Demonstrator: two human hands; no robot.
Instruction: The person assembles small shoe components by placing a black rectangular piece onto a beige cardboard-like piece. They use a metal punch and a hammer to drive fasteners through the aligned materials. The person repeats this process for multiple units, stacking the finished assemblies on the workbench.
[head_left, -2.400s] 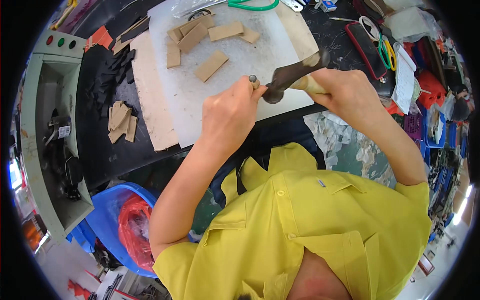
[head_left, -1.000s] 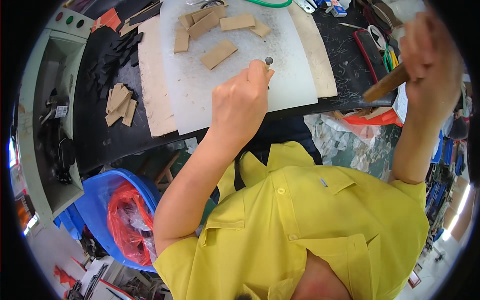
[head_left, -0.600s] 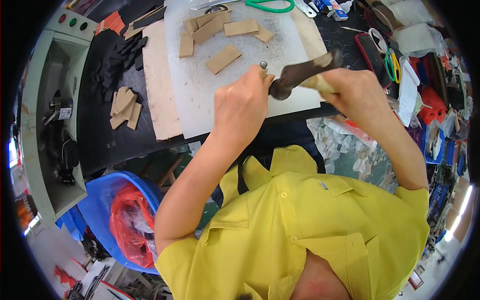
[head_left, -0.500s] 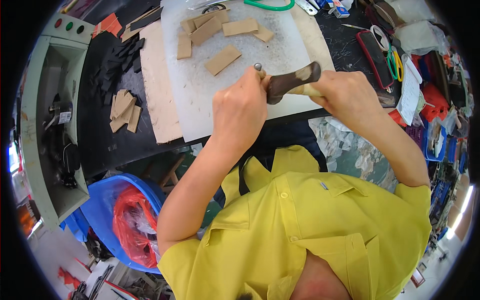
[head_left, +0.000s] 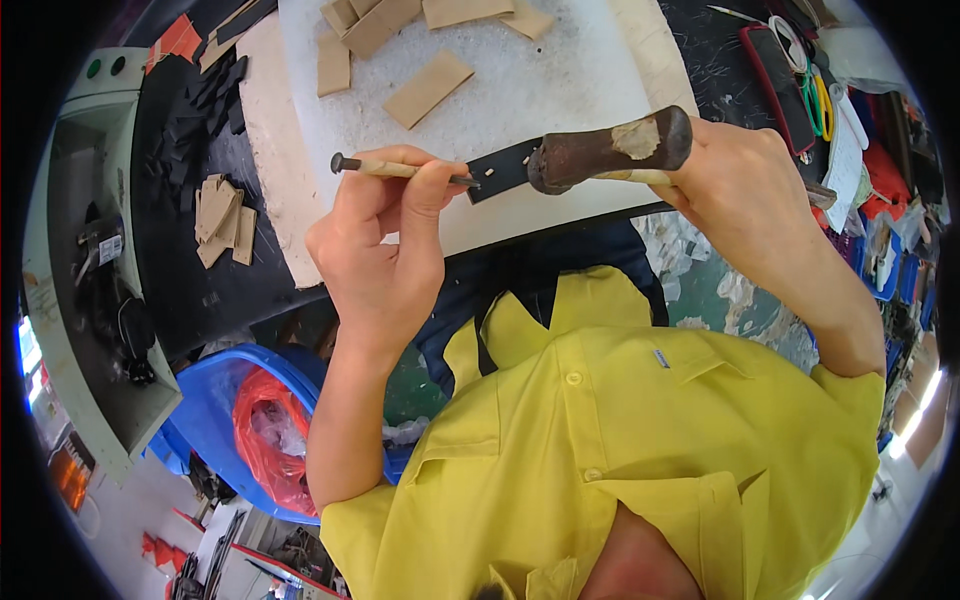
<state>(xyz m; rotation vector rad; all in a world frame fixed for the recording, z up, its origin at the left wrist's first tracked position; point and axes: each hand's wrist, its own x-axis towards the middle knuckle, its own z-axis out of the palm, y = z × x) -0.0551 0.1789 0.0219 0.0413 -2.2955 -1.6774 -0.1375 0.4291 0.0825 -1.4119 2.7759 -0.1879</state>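
Note:
A slim hand punch (head_left: 385,167), metal at both ends with a tan middle, is pinched between thumb and fingers of my left hand (head_left: 380,250). It lies nearly level, its narrow tip over the left end of a black strip (head_left: 498,171) on the white board (head_left: 350,130). Small pale openings show in the strip. My right hand (head_left: 745,185) is closed round the pale handle of a hammer (head_left: 610,152). The hammer's dark brown head, with a pale worn patch, hangs over the strip's right end and hides it.
Tan rectangular pieces (head_left: 428,88) lie on the board's far part. To the left are a tan stack (head_left: 225,222) and a heap of black strips (head_left: 205,110). A red-cased phone (head_left: 778,90) and scissors (head_left: 822,105) lie at right. A blue tub (head_left: 215,425) stands below the table.
My left hand has swung left and tipped the punch from upright to nearly level. The black strip has come into sight. The hammer looks larger and nearer, and the view has shifted.

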